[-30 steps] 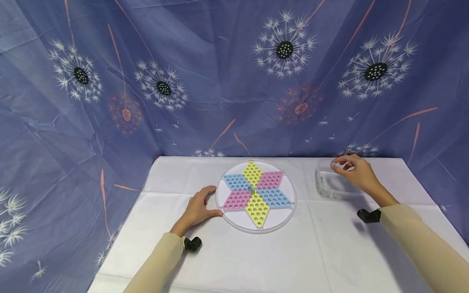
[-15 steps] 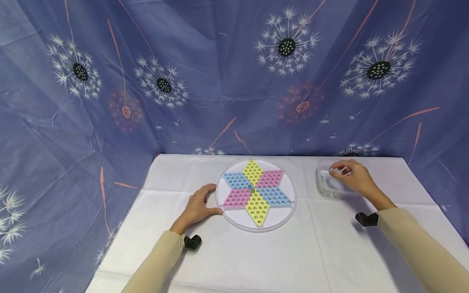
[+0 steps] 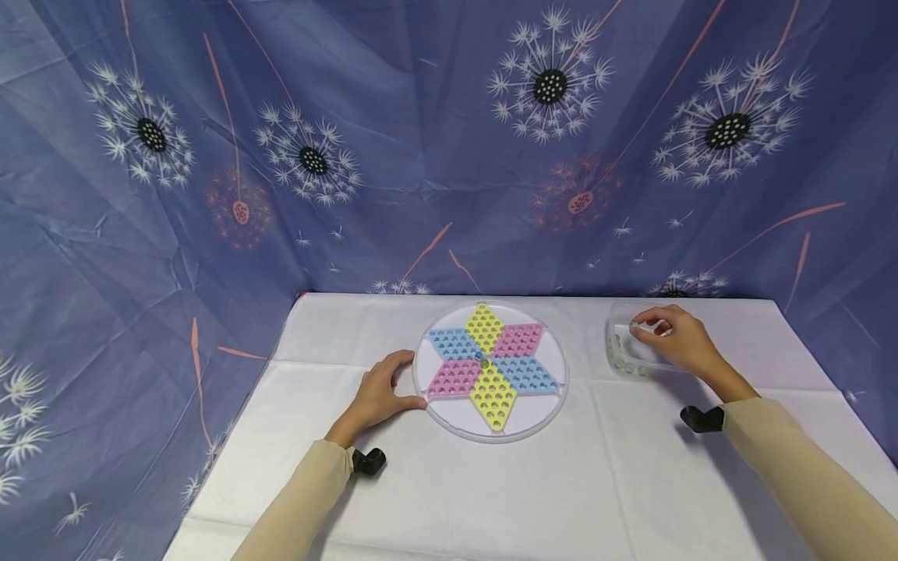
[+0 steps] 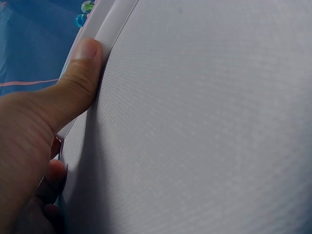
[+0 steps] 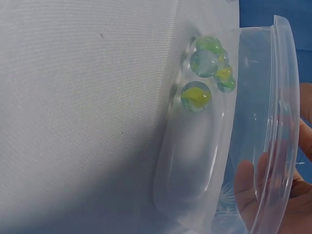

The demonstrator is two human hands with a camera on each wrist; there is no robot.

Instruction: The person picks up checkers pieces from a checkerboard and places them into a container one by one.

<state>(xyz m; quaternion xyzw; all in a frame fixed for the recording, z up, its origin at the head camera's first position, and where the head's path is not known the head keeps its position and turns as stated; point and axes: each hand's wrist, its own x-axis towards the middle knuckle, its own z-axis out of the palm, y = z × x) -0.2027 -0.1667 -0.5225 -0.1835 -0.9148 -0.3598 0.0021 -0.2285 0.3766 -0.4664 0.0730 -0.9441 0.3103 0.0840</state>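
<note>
A round Chinese checkers board (image 3: 449,409) with a star of yellow, pink and blue points lies mid-table. A blue marble (image 3: 479,356) and a green marble (image 3: 485,364) sit at its centre. My left hand (image 3: 377,395) rests against the board's left rim with thumb and fingers spread; its thumb (image 4: 84,73) touches the rim in the left wrist view. At the right, my right hand (image 3: 677,340) is over a clear plastic box (image 3: 612,343), pinching a small marble (image 3: 634,325). Several green and yellow marbles (image 5: 196,96) lie in the box; its wall partly hides the right fingers.
A white cloth (image 3: 526,499) covers the table. Blue dandelion-print fabric (image 3: 421,156) hangs behind the table and along its left side. Black wrist cameras (image 3: 368,462) are strapped at both cuffs.
My right hand has dropped slightly and shifted a little left over the box, with the marble still pinched. The left hand stays at the board's rim. The head view has tilted slightly.
</note>
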